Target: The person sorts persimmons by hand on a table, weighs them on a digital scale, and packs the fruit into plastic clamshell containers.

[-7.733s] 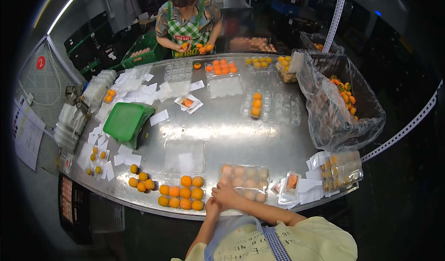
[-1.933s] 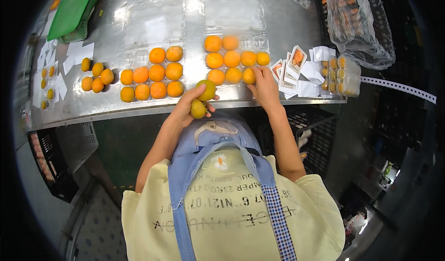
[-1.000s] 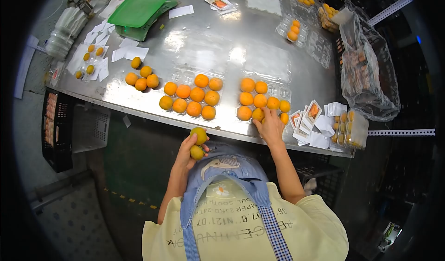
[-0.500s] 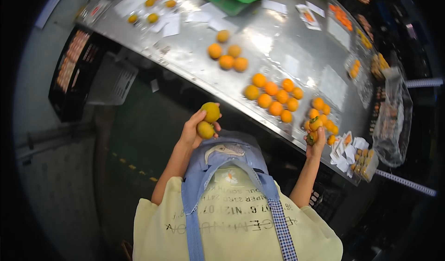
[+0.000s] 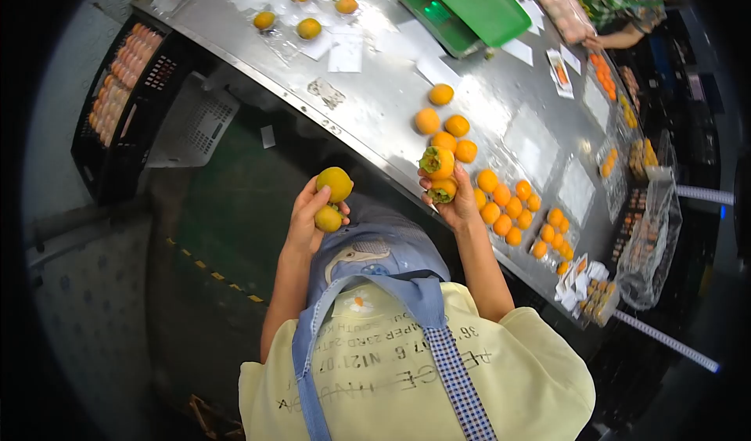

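Observation:
My left hand [image 5: 307, 220] is closed around two greenish-yellow persimmons [image 5: 335, 183], one above the other, in front of the apron. Two oranger persimmons [image 5: 436, 162] with green leafy caps are gripped in my right hand [image 5: 458, 202], over the near edge of the metal table [image 5: 375, 140]. Just beyond that hand lies a loose group of orange persimmons [image 5: 444, 141]. To its right are two more groups of orange persimmons [image 5: 502, 195] on the tabletop. At the far left, several yellower persimmons [image 5: 309, 28] rest on clear plastic and white paper.
A green scale [image 5: 469, 10] stands at the back, with white slips [image 5: 345, 53] around it. Across the table, another person's hand [image 5: 601, 42] touches a pack of pale fruit [image 5: 566, 17]. Black crates [image 5: 125, 89] of packed fruit stand at left; a plastic bag [image 5: 648, 245] hangs at right.
My right hand has moved left with its two persimmons, from the right-hand groups toward my left hand. The left hand still holds its pair. Another person has come into view at the back.

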Tool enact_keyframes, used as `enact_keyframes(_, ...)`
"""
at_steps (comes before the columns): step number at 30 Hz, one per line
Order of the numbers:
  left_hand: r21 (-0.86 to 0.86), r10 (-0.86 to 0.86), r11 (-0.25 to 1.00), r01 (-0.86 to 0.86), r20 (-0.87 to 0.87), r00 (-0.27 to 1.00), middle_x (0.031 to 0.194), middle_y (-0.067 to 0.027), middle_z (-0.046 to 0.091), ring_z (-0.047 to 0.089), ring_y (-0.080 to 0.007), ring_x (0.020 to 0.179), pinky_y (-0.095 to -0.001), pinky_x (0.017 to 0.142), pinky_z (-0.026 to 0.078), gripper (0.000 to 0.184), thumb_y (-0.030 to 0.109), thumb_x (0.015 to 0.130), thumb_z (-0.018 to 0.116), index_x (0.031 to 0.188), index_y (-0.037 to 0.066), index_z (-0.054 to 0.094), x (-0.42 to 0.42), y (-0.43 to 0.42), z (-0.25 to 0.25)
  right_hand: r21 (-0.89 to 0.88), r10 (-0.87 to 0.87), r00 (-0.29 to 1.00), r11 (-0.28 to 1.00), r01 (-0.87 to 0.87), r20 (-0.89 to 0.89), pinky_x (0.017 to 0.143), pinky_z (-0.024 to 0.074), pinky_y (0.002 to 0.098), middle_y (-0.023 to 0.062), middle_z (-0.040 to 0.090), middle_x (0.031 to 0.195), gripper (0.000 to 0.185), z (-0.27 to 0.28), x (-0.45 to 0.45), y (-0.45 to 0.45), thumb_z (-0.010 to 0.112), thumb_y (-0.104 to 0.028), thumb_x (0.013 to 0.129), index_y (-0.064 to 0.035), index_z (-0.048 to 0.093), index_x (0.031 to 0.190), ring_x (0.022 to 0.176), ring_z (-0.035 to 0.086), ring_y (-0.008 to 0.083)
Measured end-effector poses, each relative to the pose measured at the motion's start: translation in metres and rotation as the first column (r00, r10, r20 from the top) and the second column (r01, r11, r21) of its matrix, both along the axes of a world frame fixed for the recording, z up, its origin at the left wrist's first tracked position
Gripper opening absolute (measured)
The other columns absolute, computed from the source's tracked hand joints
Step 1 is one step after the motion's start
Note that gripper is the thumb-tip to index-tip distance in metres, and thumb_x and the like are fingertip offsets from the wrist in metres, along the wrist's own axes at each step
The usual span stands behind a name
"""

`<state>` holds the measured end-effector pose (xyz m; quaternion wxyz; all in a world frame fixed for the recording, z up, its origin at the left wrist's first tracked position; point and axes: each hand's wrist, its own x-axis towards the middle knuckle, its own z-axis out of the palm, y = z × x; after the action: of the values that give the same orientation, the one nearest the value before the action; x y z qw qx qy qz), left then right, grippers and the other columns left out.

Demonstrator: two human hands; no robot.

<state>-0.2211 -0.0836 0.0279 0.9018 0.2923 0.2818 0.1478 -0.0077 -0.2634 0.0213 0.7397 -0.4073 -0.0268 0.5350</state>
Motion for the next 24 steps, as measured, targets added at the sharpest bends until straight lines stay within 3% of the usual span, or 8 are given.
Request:
enact_keyframes(3, 0.014, 0.093, 0.996, -0.093, -0.019, 0.995, 0.109, -0.0155, 0.060, 0.060, -0.0165, 0.073, -0.0308, 0.060, 0.055, 0.033, 0.021, 0.093, 0.052, 0.120, 0.002, 0.047, -0.004, 0.022, -0.001, -0.006, 0.081, 0.997, 0.997, -0.081, 0.007, 0.058, 0.0466, 0.0308, 0.0138, 0.058, 0.103, 0.053, -0.016, 0.022, 0.043, 0.057, -0.048, 0.086, -0.0090, 0.049, 0.120, 0.081, 0.054, 0.0178)
enact_keyframes(7, 0.034, 0.209, 0.978, -0.206, -0.081, 0.975, 0.106, -0.0143, 0.060, 0.060, -0.0163, 0.075, -0.0311, 0.061, 0.055, 0.033, 0.021, 0.093, 0.052, 0.120, 0.002, 0.048, -0.004, 0.053, 0.004, -0.029, 0.205, 0.967, 0.979, -0.203, 0.154, 0.061, 0.0490, 0.0294, 0.0130, 0.060, 0.104, 0.056, -0.008, 0.050, 0.107, 0.060, -0.046, 0.085, -0.0049, 0.050, 0.120, 0.080, 0.056, 0.0160)
enact_keyframes(12, -0.017, 0.287, 0.957, -0.288, -0.060, 0.956, 0.099, -0.0114, 0.059, 0.059, -0.0155, 0.077, -0.0307, 0.062, 0.054, 0.034, 0.022, 0.093, 0.052, 0.120, 0.001, 0.049, 0.008, 0.077, -0.011, -0.188, 0.284, 0.889, 0.955, -0.230, 0.358, 0.062, 0.0495, 0.0255, 0.0059, 0.059, 0.099, 0.055, -0.006, 0.076, 0.175, 0.069, -0.026, 0.082, -0.0039, 0.050, 0.128, 0.081, 0.056, 0.0120)
enact_keyframes(16, -0.004, 0.159, 0.987, -0.161, -0.124, 0.979, 0.095, -0.0099, 0.058, 0.058, -0.0143, 0.076, -0.0299, 0.063, 0.054, 0.032, 0.021, 0.093, 0.053, 0.116, -0.001, 0.052, 0.028, 0.108, -0.011, -0.318, 0.297, 0.783, 0.939, -0.134, 0.546, 0.062, 0.0491, 0.0229, 0.0058, 0.057, 0.101, 0.054, 0.001, 0.095, 0.225, 0.074, -0.021, 0.078, -0.0040, 0.052, 0.125, 0.083, 0.057, 0.0116)
enact_keyframes(20, -0.006, 0.062, 0.998, -0.064, -0.162, 0.985, 0.094, -0.0090, 0.059, 0.057, -0.0129, 0.073, -0.0293, 0.062, 0.054, 0.034, 0.017, 0.090, 0.059, 0.118, 0.000, 0.052, 0.055, 0.148, -0.010, -0.301, 0.235, 0.504, 0.952, 0.052, 0.831, 0.065, 0.0491, 0.0242, 0.0067, 0.059, 0.101, 0.052, -0.024, 0.119, 0.277, 0.077, -0.027, 0.073, -0.0032, 0.057, 0.115, 0.083, 0.058, 0.0134)
enact_keyframes(24, -0.002, -0.032, 0.999, 0.032, -0.179, 0.983, 0.093, -0.0079, 0.059, 0.057, -0.0118, 0.071, -0.0280, 0.061, 0.055, 0.036, 0.018, 0.089, 0.061, 0.118, 0.000, 0.052, 0.072, 0.193, -0.009, -0.354, 0.282, 0.281, 0.901, 0.251, 0.917, 0.074, 0.0477, 0.0305, 0.0074, 0.064, 0.095, 0.055, -0.020, 0.128, 0.328, 0.079, -0.033, 0.067, -0.0019, 0.060, 0.108, 0.082, 0.061, 0.0175)
